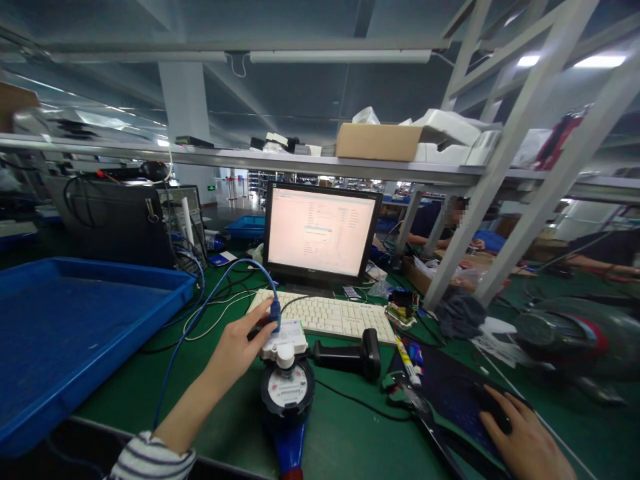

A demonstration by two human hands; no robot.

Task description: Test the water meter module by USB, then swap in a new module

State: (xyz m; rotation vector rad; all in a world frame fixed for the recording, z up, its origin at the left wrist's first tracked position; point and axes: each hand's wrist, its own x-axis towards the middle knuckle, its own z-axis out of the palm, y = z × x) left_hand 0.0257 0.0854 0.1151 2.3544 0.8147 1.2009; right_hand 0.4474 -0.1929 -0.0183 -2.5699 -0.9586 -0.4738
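My left hand (pixel 239 345) pinches the blue plug (pixel 275 312) of a blue cable where it enters a white module (pixel 287 337). The module sits on top of a round water meter (pixel 287 389) with a blue body, lying on the green bench. My right hand (pixel 520 437) rests over a black mouse (pixel 493 407) on a dark mouse pad at the lower right. A black barcode scanner (pixel 353 354) lies just right of the meter. Behind it are a white keyboard (pixel 334 315) and a lit monitor (pixel 320 231).
A large blue tray (pixel 75 333) fills the left of the bench. Cables run behind it toward a black case (pixel 113 220). Pens and small parts lie right of the keyboard. White shelf struts (pixel 493 193) rise at right, with a cardboard box overhead. Another person sits beyond the monitor.
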